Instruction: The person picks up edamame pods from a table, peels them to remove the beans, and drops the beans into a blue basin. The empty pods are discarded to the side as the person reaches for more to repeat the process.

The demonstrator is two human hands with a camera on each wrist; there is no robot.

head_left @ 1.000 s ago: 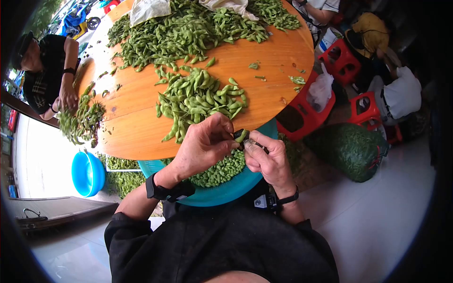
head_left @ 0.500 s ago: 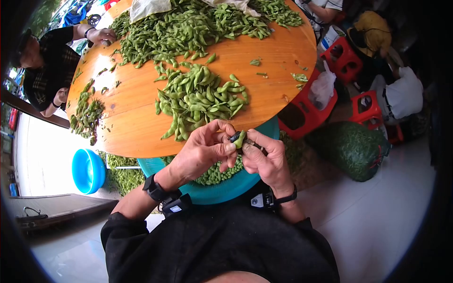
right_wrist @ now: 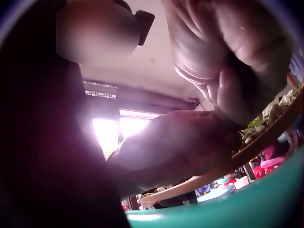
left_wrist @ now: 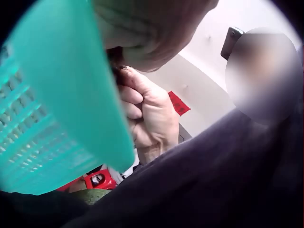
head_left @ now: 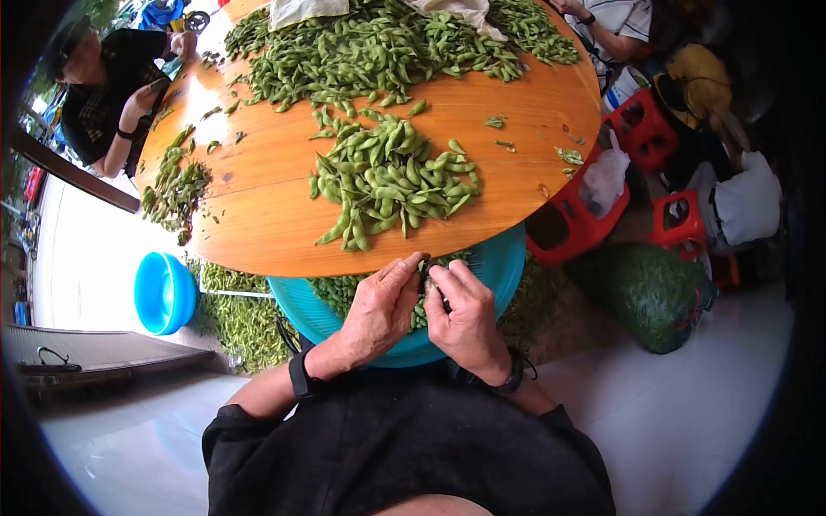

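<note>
My two hands meet over a teal basket [head_left: 509, 277] of shelled green beans [head_left: 331, 292], just below the table edge. The left hand [head_left: 379, 314] has its thumb and fingers drawn together, tips against the right fingertips; I cannot tell whether a pod is between them. Curled fingers of the right hand [head_left: 465, 320] grip a small dark tool [head_left: 446, 304], mostly hidden. A pile of green soybean pods [head_left: 391, 176] lies on the table right in front of the hands. In the left wrist view the basket wall [left_wrist: 71, 85] covers part of the fingers.
A larger heap of pods [head_left: 361, 56] spreads over the back of the wooden table [head_left: 258, 215]. Across at left sits a person [head_left: 107, 95]. A blue basin [head_left: 163, 292] and loose pods are on the floor at left; red stools [head_left: 576, 211] and a full green sack [head_left: 641, 297] stand right.
Both hands have come down and closer over the basket, and the green pod seen between them earlier is out of sight. The person at left has drawn an arm back from the table.
</note>
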